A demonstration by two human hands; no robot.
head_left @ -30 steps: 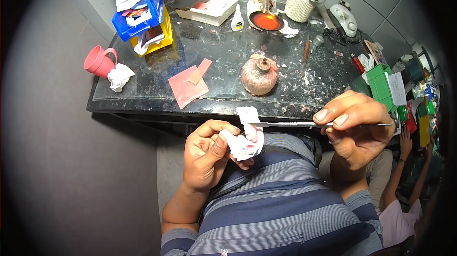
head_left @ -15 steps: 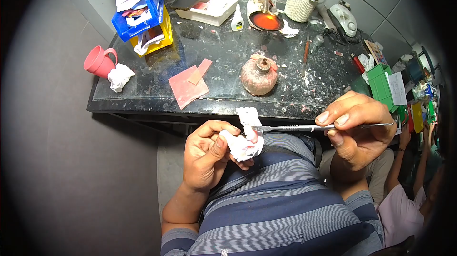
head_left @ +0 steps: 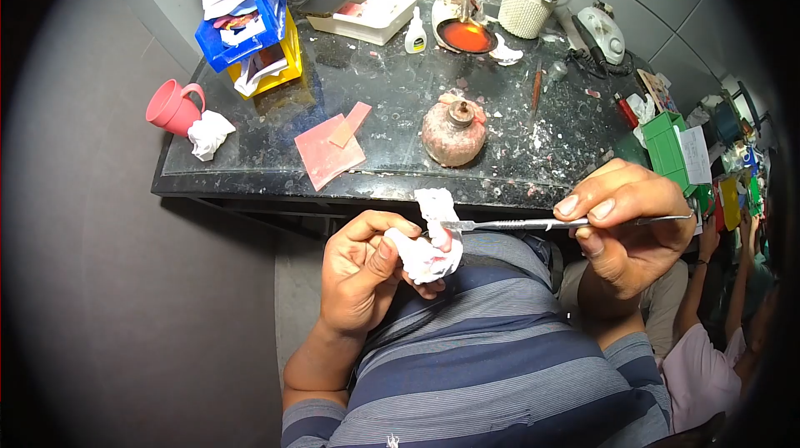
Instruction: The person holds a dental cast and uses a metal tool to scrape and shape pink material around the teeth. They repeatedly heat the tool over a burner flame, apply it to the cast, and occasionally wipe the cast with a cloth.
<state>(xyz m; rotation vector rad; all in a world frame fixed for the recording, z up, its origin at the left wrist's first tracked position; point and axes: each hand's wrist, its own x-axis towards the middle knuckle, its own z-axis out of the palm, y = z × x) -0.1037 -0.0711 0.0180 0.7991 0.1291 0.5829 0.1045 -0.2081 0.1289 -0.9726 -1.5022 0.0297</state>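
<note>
My left hand (head_left: 360,273) is closed on a crumpled white tissue (head_left: 429,260) with pink-red smears, held in front of my striped shirt. A loose end of the tissue sticks up toward the table edge. In my right hand (head_left: 633,219), a slim metal wax knife (head_left: 517,224) is pinched between thumb and fingers. It lies nearly level, with its flat blade against the tissue and its thin curved end pointing right past my fingers. Beyond the hands, a pink-stained round spirit burner (head_left: 452,135) and pink wax sheets (head_left: 329,152) rest on the black table (head_left: 383,127).
A pink mug (head_left: 173,108) and crumpled tissue stand at the left corner, near stacked blue and yellow bins (head_left: 283,65). Along the back are a white box (head_left: 383,19), a small bottle (head_left: 415,35), a lamp (head_left: 465,35) and a woven cup (head_left: 525,10). People sit at right.
My right hand has shifted very slightly right along the wax knife. The blade stays against the tissue, and my left hand has not visibly moved.
</note>
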